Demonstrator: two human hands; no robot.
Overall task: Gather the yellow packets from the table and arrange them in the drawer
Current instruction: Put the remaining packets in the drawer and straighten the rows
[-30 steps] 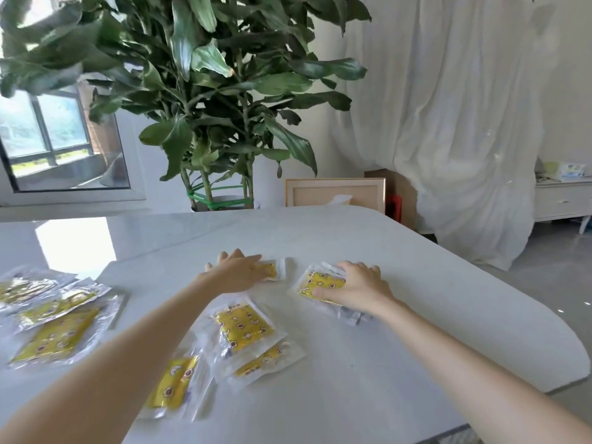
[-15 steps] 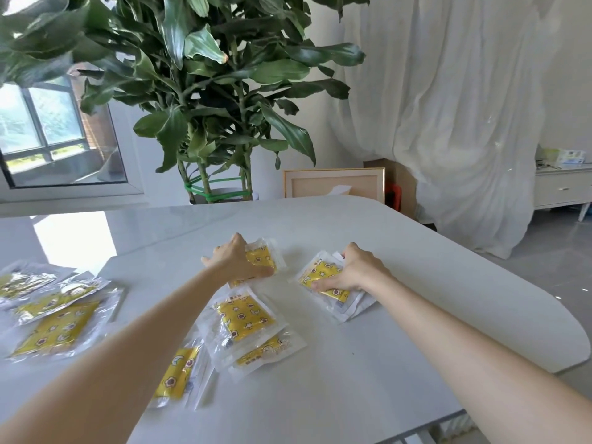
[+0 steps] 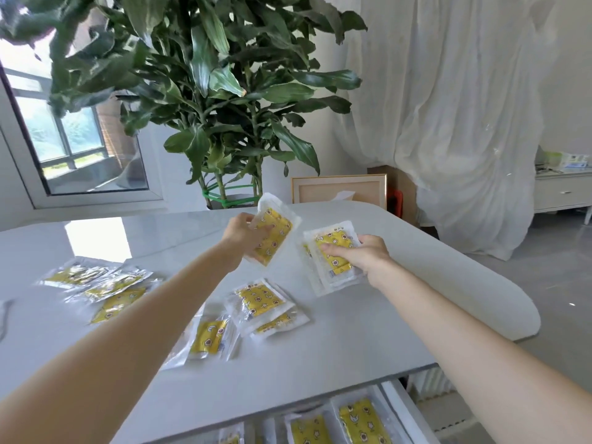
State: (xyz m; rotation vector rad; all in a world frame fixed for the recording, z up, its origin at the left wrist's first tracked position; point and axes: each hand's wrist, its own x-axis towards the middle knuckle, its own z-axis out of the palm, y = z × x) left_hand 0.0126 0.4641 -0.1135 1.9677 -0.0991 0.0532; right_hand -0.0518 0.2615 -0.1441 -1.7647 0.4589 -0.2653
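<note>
The left hand (image 3: 246, 233) grips one yellow packet (image 3: 275, 225) by its edge, raised clear of the table (image 3: 416, 283) at centre frame. The right hand (image 3: 363, 256) clasps a stack of packets (image 3: 333, 241), thumb across the top one. Each clear sleeve shows a yellow insert printed with small figures; no writing is legible. Loose packets (image 3: 259, 299) lie below centre and at left. The open drawer (image 3: 398, 408), at the bottom edge, holds further packets (image 3: 363, 423) side by side.
</note>
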